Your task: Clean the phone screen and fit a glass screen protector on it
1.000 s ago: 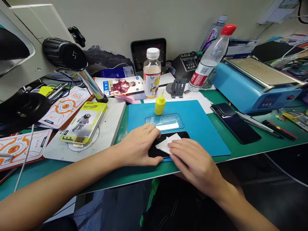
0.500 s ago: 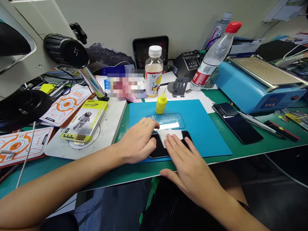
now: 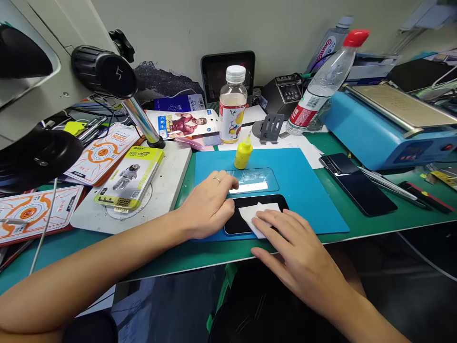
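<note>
A black phone (image 3: 237, 216) lies face up on the blue mat (image 3: 310, 190). My left hand (image 3: 209, 205) is closed at the phone's left end, with its thumb by the edge and its fingers curled; their tips are partly hidden. On the phone's right half lies a white wipe (image 3: 252, 214). My right hand (image 3: 296, 247) rests flat on that wipe, fingers stretched and slightly apart. Just behind the phone is a clear glass screen protector (image 3: 253, 178). A yellow dropper bottle (image 3: 243, 155) stands upright behind the protector.
Left are a yellow battery pack (image 3: 130, 176) on a white base and a microscope stand (image 3: 135, 114). Drink bottles (image 3: 233, 107) stand at the back. A blue heating machine (image 3: 382, 126), another black phone (image 3: 360, 188) and tweezers (image 3: 392, 186) are on the right.
My right hand has slid toward me and to the right, dragging the wipe across the phone. My left hand stays at the phone's left end. The view has shifted slightly.
</note>
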`<state>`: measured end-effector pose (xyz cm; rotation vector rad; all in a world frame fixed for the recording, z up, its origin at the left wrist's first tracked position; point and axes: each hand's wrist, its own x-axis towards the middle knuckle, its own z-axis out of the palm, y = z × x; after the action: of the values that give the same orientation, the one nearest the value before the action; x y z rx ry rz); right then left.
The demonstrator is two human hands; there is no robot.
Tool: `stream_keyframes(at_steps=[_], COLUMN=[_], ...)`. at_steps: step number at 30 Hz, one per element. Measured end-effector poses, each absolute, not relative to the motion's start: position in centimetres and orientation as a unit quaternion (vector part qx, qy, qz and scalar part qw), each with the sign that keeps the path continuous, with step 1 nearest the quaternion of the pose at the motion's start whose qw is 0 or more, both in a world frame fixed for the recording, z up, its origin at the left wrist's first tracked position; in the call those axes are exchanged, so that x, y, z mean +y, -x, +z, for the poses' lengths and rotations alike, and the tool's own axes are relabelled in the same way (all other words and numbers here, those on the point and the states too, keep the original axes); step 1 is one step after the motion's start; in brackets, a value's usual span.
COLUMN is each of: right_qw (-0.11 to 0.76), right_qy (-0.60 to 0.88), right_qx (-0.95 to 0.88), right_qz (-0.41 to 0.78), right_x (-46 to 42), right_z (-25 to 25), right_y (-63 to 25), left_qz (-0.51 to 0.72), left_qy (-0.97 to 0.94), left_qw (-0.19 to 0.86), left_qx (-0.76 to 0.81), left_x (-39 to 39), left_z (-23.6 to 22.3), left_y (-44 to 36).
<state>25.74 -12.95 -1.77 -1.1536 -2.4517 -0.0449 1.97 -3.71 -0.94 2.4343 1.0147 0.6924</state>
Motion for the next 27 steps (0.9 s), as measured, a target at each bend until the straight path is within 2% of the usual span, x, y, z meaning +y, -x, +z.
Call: stream_keyframes(at_steps=[6,10,13,17,21,27], right_qw=[0.248,0.322,0.402,0.449,0.448,0.395], right_qy=[0.423,0.416,0.431,0.474,0.517,0.488], right_qx=[-0.872,-0.849,-0.801,-0.727,-0.679,-0.737], right_qz=[0.0,0.042,0.106,0.212,0.267,0.252], right_x=[-12.7,-12.6,-12.1,-11.6,-11.3,-10.3], right_z=[-2.6,-1.9,-1.0,-0.4,-0.5,0.8], right_y=[-25.9,-25.4,-24.5,-23.7,-24.1,-25.2], left_qz=[0.247,0.266,0.297,0.336,0.363,0.398], left_qy=[-0.906,-0.928,-0.928,-0.914,-0.899,-0.881], left_qw=[0.177,0.177,0.166,0.145,0.144,0.135], left_qx=[0.293,0.193,0.151,0.172,0.199,0.219], left_x=[-3.9,-4.2,-4.3,-4.2,-4.2,-4.3], left_z=[-0.7,-0.6,-0.5,-0.4,-0.3,-0.2], left_y=[-2.1,-2.1,-2.1,-2.1,-2.1,-2.0])
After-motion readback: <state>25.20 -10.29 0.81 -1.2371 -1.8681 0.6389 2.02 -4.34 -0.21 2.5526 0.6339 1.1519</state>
